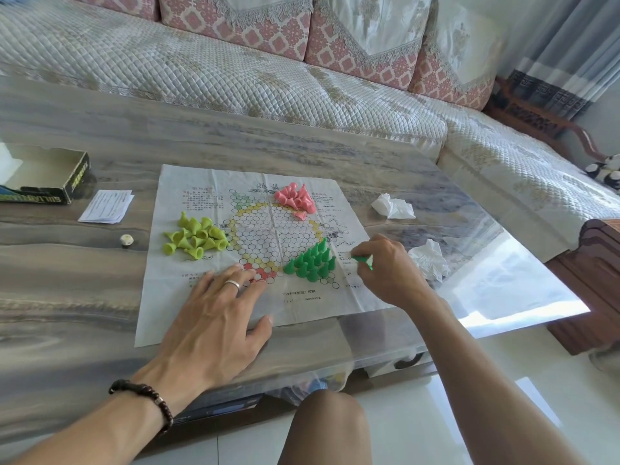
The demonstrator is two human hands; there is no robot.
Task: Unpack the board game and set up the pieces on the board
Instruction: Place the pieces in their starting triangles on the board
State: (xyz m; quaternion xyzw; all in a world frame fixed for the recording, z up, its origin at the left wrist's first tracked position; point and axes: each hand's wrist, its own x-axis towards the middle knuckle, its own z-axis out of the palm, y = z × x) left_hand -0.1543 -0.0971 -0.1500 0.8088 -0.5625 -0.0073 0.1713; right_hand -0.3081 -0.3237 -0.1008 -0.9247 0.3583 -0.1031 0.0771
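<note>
The paper board (268,250) lies flat near the middle of the desk (100,156), its long creases running toward the far edge. The left hand (214,317) rests on the board's near edge with fingers straight and spread, palm down. The right hand (385,266) hovers over the board's right margin, fingers curled, pinching one dark green piece (364,260) that lies roughly sideways, base toward the right edge. The dark green pieces (312,260) stand upright in a triangular cluster. The pink pieces (297,199) are heaped toward the far edge, some tipped over. The yellow-green pieces (194,236) lie tumbled at the board's left edge. The open box (43,176) sits at the desk's left edge.
</note>
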